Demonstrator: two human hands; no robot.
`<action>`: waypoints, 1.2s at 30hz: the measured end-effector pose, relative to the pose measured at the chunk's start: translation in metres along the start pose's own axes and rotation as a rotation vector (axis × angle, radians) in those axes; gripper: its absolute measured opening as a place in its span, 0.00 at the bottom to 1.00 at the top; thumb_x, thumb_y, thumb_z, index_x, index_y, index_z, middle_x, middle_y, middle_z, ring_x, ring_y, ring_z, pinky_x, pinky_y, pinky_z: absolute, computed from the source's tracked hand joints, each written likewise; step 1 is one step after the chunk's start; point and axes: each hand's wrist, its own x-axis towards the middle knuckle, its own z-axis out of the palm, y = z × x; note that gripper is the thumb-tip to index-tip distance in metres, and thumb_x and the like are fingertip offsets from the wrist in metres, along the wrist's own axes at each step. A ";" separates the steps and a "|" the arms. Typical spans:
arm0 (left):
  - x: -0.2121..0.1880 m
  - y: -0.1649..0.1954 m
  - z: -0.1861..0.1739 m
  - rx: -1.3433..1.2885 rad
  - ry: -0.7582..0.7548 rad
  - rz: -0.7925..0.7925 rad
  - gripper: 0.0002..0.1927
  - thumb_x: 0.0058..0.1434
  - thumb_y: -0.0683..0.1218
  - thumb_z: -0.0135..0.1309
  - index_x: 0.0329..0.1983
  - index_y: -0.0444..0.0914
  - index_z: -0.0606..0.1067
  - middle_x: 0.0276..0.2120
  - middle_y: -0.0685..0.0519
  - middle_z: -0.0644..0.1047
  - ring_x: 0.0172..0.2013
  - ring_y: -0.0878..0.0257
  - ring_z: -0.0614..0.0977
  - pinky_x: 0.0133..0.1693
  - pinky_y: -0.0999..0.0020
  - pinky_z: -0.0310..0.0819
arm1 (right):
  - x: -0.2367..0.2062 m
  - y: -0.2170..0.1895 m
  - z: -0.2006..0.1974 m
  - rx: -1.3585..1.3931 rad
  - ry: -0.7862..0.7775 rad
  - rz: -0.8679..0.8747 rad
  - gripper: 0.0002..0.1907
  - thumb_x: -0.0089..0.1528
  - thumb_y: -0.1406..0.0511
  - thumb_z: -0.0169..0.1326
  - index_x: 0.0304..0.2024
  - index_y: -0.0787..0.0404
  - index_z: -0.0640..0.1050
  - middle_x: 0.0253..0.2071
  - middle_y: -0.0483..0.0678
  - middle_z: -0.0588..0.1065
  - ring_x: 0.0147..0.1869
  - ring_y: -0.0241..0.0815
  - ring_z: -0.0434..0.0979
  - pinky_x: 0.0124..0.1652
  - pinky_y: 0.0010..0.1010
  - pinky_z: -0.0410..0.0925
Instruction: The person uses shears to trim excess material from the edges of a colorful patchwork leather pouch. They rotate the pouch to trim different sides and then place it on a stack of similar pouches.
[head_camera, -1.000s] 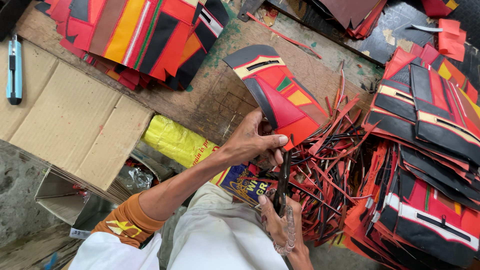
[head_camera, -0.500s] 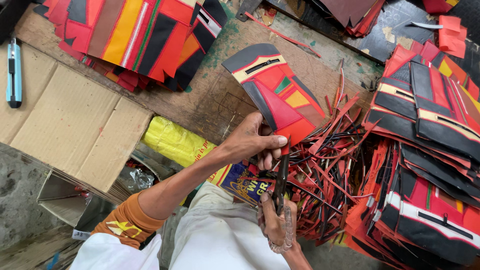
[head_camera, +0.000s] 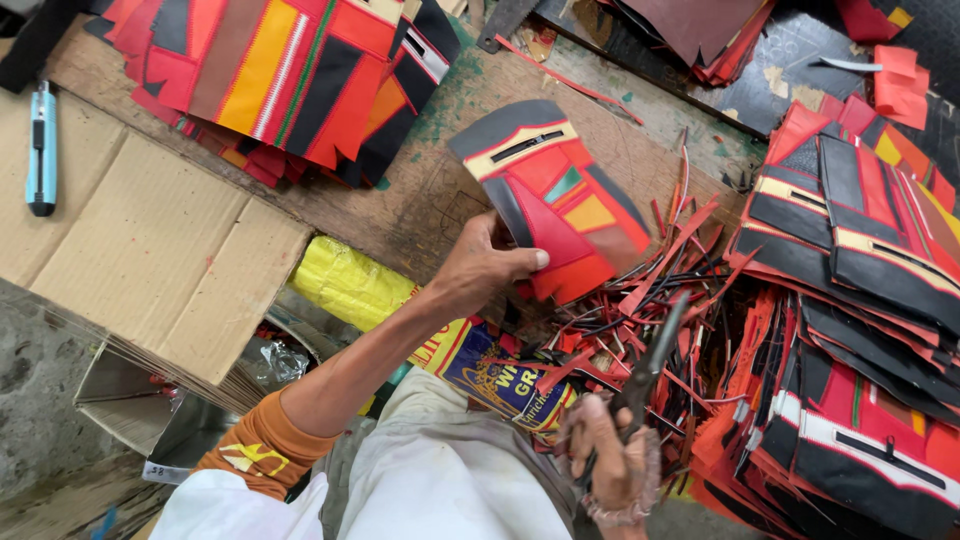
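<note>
Two hands part: panel lifted clear of the scissors

Half a second ago the scissors (head_camera: 650, 365) sat against the stitched panel (head_camera: 555, 195); now the left hand (head_camera: 480, 270), closed on its lower edge, holds it up at 12 o'clock, clear of the blades. The cut looks finished. The right hand (head_camera: 610, 470), at 5 o'clock, is wrapped shut around the scissor handles, above the red and black offcuts (head_camera: 640, 310) on the bench (head_camera: 420, 200).
</note>
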 end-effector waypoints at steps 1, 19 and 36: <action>0.000 0.006 -0.003 -0.141 -0.075 0.004 0.19 0.59 0.36 0.60 0.54 0.30 0.74 0.45 0.49 0.81 0.39 0.66 0.82 0.40 0.73 0.80 | 0.006 -0.002 -0.005 0.016 0.021 0.018 0.22 0.69 0.58 0.50 0.24 0.66 0.73 0.11 0.44 0.65 0.14 0.38 0.65 0.19 0.32 0.66; -0.022 0.029 -0.019 -0.759 -0.346 -0.218 0.31 0.64 0.46 0.58 0.66 0.30 0.63 0.56 0.39 0.76 0.53 0.50 0.83 0.54 0.52 0.84 | 0.095 -0.031 -0.011 0.169 0.186 -0.135 0.09 0.61 0.72 0.62 0.38 0.59 0.73 0.22 0.41 0.69 0.18 0.34 0.67 0.19 0.25 0.62; 0.000 0.018 0.032 -0.257 -0.025 -0.051 0.27 0.58 0.41 0.64 0.59 0.32 0.70 0.43 0.48 0.80 0.34 0.58 0.85 0.32 0.64 0.86 | 0.014 -0.024 0.012 -0.162 0.050 -0.142 0.18 0.68 0.64 0.55 0.25 0.66 0.73 0.16 0.47 0.68 0.16 0.36 0.66 0.19 0.27 0.62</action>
